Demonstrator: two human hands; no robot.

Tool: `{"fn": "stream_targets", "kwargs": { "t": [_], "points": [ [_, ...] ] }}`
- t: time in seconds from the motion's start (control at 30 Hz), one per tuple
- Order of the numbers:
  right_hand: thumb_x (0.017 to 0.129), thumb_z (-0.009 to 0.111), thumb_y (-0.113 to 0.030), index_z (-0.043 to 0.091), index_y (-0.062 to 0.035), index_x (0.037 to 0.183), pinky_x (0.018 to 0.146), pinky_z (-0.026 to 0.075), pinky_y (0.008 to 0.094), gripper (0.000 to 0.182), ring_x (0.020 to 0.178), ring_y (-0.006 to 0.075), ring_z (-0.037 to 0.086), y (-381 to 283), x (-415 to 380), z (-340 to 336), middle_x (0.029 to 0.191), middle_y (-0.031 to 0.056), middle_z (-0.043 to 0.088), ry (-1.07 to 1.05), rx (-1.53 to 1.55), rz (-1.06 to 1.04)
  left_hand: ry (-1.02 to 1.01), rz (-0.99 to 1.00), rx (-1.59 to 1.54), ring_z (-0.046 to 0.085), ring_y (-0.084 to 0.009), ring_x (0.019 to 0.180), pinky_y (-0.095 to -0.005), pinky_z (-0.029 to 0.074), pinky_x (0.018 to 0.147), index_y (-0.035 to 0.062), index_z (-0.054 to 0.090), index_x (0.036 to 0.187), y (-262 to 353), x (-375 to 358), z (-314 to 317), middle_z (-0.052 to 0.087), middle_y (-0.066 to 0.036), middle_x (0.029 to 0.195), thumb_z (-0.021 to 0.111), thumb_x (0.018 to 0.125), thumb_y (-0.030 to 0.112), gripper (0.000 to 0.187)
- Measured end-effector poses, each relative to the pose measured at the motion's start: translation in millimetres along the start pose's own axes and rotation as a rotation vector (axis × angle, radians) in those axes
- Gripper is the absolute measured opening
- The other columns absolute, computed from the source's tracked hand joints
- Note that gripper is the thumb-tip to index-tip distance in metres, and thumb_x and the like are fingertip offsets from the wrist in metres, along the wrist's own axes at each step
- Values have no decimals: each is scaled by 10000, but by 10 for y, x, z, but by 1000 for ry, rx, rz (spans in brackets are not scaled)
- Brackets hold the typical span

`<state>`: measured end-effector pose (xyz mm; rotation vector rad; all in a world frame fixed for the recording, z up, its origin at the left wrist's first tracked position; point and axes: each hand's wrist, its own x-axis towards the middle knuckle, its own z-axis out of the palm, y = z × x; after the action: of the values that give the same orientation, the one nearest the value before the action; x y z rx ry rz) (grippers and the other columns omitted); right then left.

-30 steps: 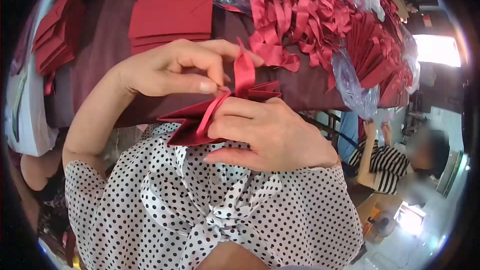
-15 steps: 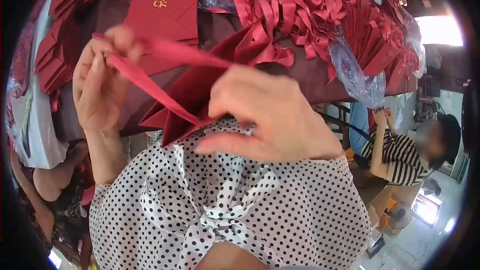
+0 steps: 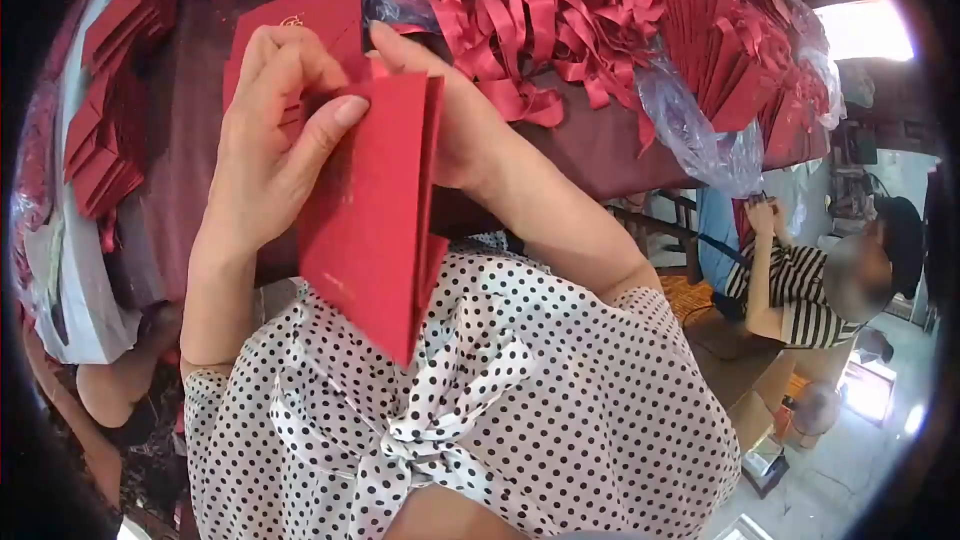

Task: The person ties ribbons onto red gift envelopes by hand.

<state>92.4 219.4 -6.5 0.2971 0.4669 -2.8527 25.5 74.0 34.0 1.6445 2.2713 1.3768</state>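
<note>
A folded red paper bag hangs upright in front of my chest, its lower corner pointing down. My left hand grips its top left edge, thumb on the near face and fingers curled behind. Behind the bag's top edge is my right hand, largely covered by the paper; one finger sticks up, and what its other fingers hold is hidden. Beyond my left hand lies a stack of flat red bags with a gold logo, partly covered by that hand.
Red ribbons lie heaped at the table's far side. Right of them are rows of red bags and clear plastic. More folded bags are stacked at left. A person in a striped top sits at right.
The bag has been raised and turned so its flat face shows. The ribbon stretched between my hands is no longer visible. My right hand has moved up and away, behind the bag.
</note>
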Motion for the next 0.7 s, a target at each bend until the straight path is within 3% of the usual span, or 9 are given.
{"fn": "stream_targets", "kwargs": {
  "t": [0.07, 0.17, 0.23, 0.27, 0.33, 0.4, 0.53, 0.6, 0.7],
  "points": [
    [895, 539, -480, 618, -139, 871, 576, 497, 291, 351, 656, 124, 610, -38, 19, -114, 721, -2, 609, -83, -162, 42, 34, -16, 24, 494, -171, 848, -264, 409, 777, -5, 530, 935, -46, 2, 10, 515, -78, 902, 613, 855, 64, 135],
    [960, 536, -291, 582, -84, 972, 502, 473, 291, 212, 653, 83, 590, -202, -449, 12, 745, -7, 602, 283, -917, -392, -2, -402, -327, 441, -101, 759, -222, 391, 709, 13, 488, 871, -33, -101, -56, 459, -19, 809, 597, 882, 62, 120],
    [910, 621, -166, 645, -41, 900, 504, 425, 212, 128, 563, 51, 543, -484, -665, -238, 752, 5, 624, 567, -1471, -957, 89, -240, -83, 413, -48, 743, -182, 364, 664, 15, 479, 869, -82, -70, -162, 445, 17, 775, 572, 912, 61, 112],
    [898, 631, -159, 669, -30, 846, 515, 413, 213, 144, 557, 42, 509, -597, -801, -226, 663, -4, 604, 695, -1561, -1008, 144, -312, -230, 418, -44, 725, -183, 366, 650, 8, 489, 869, -87, -62, -204, 448, 15, 760, 569, 913, 54, 103],
    [875, 656, -168, 672, -27, 873, 520, 414, 232, 143, 563, 42, 491, -742, -983, -362, 590, 0, 574, 695, -1557, -803, 201, -373, -161, 430, -40, 709, -193, 369, 623, 5, 499, 862, -152, -47, -228, 458, 8, 748, 579, 908, 55, 105],
    [857, 678, -197, 671, -25, 887, 507, 402, 240, 175, 556, 41, 489, -725, -1003, -496, 579, 29, 572, 793, -1797, -738, 213, -158, -32, 436, -36, 693, -201, 374, 602, 2, 501, 856, -217, 0, -137, 457, -3, 730, 590, 902, 59, 115],
    [808, 720, -127, 664, -1, 891, 516, 376, 219, 161, 574, 28, 476, -626, -886, -610, 621, -16, 575, 679, -1967, -608, 18, -317, -113, 591, -271, 696, -324, 450, 641, -15, 526, 953, -159, -31, 157, 601, -155, 789, 587, 910, 140, 172],
    [799, 724, -115, 658, -1, 869, 527, 389, 213, 149, 576, 31, 487, -624, -889, -634, 628, -10, 582, 714, -1929, -613, -137, -373, -141, 495, -61, 752, -218, 409, 670, -7, 520, 957, -224, -37, 171, 531, -35, 795, 545, 935, 104, 116],
    [781, 698, -47, 641, 3, 845, 574, 473, 242, 99, 598, 96, 586, -642, -907, -618, 703, 77, 656, 678, -1839, -538, -288, -471, -475, 493, -44, 806, -200, 411, 717, 1, 540, 987, -513, -149, 212, 554, 27, 829, 521, 951, 114, 120]
  ]
}}
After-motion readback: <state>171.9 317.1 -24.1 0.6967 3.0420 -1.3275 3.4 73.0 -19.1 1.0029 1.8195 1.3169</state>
